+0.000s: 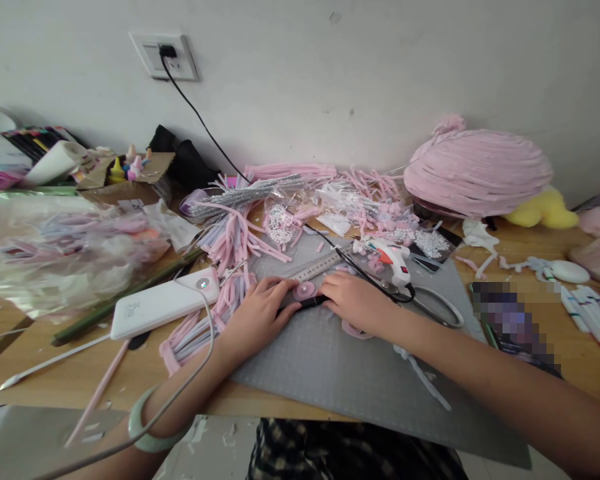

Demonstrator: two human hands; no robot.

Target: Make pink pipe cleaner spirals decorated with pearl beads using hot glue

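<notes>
Both my hands rest on a grey cutting mat (330, 367) in front of me. My left hand (260, 313) and my right hand (355, 303) are closed round the two ends of a thin black tool (307, 303) lying flat between them. A small pink coiled disc (304, 291) sits just behind the tool, between my fingertips. A metal ruler (316, 268) lies on the mat beyond the disc. A second pink disc (353, 329) peeks out under my right wrist.
A white glue gun (395, 259) and scissors (437, 307) lie right of my hands. A white power bank (163, 304) sits to the left beside heaps of pink pipe cleaners (230, 243). A big pink coiled dome (475, 170) stands at the back right, plastic bags (65, 243) at the left.
</notes>
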